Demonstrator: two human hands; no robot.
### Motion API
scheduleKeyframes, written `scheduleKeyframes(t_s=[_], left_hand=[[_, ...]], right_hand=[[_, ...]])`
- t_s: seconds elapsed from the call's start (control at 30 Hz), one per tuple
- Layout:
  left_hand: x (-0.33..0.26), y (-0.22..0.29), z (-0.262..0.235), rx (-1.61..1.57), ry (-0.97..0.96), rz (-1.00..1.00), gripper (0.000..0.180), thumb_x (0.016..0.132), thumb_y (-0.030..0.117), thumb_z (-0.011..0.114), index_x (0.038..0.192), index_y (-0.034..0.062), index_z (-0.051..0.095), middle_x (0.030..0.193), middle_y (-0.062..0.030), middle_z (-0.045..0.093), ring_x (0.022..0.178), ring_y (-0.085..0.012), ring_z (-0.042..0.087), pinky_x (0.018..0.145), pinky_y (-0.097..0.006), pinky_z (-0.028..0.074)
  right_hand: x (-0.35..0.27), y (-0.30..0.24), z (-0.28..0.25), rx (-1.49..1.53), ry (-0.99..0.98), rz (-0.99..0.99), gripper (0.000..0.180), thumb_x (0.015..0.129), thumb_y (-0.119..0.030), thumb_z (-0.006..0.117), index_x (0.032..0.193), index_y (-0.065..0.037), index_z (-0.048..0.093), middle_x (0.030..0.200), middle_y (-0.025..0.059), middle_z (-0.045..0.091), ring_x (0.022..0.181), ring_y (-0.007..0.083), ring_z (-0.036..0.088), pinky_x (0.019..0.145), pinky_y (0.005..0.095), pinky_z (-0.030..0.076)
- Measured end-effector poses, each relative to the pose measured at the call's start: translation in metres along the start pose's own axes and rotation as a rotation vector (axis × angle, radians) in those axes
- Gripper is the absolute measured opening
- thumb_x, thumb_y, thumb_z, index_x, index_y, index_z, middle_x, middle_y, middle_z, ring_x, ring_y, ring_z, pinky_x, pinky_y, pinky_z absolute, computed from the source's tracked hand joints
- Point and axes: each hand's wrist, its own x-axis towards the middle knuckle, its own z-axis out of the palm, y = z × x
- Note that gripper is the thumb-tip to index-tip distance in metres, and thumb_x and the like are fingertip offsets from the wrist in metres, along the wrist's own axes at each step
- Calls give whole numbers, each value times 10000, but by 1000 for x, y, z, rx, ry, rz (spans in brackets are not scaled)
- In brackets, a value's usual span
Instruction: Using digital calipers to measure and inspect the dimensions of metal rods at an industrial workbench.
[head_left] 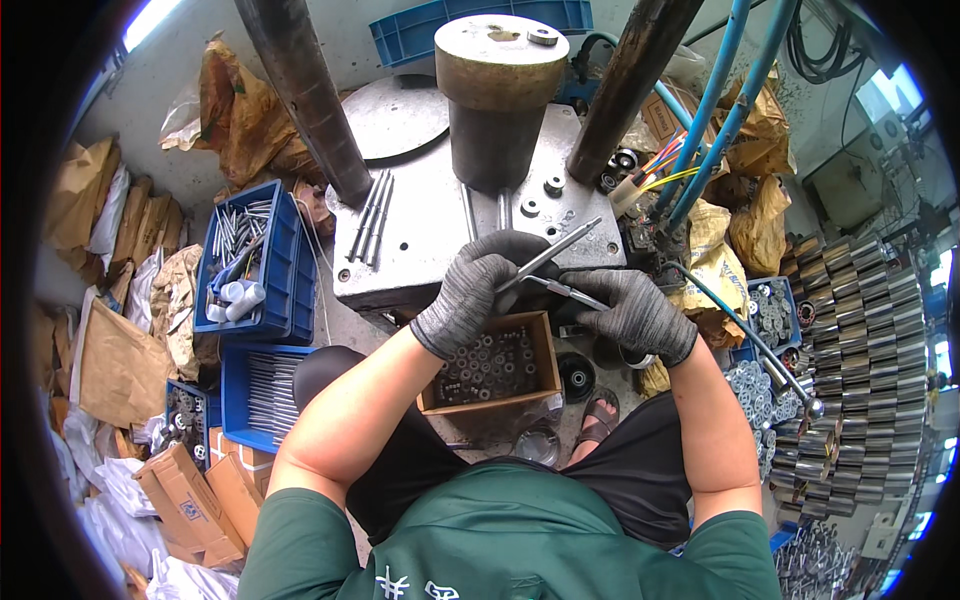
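My left hand (470, 285), in a grey knit glove, is closed on a slim metal rod (566, 243) that slants up to the right. My gloved right hand (640, 312) pinches a second metal rod (566, 291), its far end reaching toward my left fingers. The two rods cross close to my left fingertips; whether they touch I cannot tell. Both hands hover over the front edge of a steel press table (395, 285). Several similar shafts (373, 215) lie at the table's left, and two small rings (542, 196) lie at its right. Below the hands sits a carton (490, 400) of small metal parts.
A thick press ram (502, 110) stands mid-table between two dark columns (310, 100). Blue bins (292, 262) with rods and parts are at left. Blue hoses (712, 100) hang at right, near a ball-ended lever (745, 335) and stacked metal cylinders (850, 360).
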Motion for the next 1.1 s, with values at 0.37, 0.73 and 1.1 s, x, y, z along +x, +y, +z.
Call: scheduleKeyframes(t_s=[0.37, 0.73, 1.1], left_hand=[[6, -6, -8, -561, -132, -89, 565, 830, 74, 496, 1376, -73, 495, 1091, -244, 706, 449, -100, 459, 479, -229, 435], [9, 7, -15, -684, -38, 70, 642, 943, 95, 672, 1530, 85, 412, 1245, -146, 640, 839, -129, 622, 628, -220, 516], [7, -3, -20, -767, -179, 3, 543, 1050, 123, 544, 1567, 151, 382, 1017, -62, 641, 684, -84, 509, 529, -183, 449]], right_hand=[[3, 15, 13, -29, 14, -82, 557, 869, -108, 740, 1400, -31, 592, 1239, 170, 707, 1095, 216, 691, 946, 352, 547], [3, 37, -10, -470, 246, -87, 361, 765, -30, 691, 1124, -10, 652, 1038, 179, 681, 968, 364, 664, 879, 433, 542], [26, 65, -12, -800, 426, -195, 339, 720, -47, 691, 1056, -85, 671, 1083, 144, 690, 999, 379, 616, 917, 476, 494]])
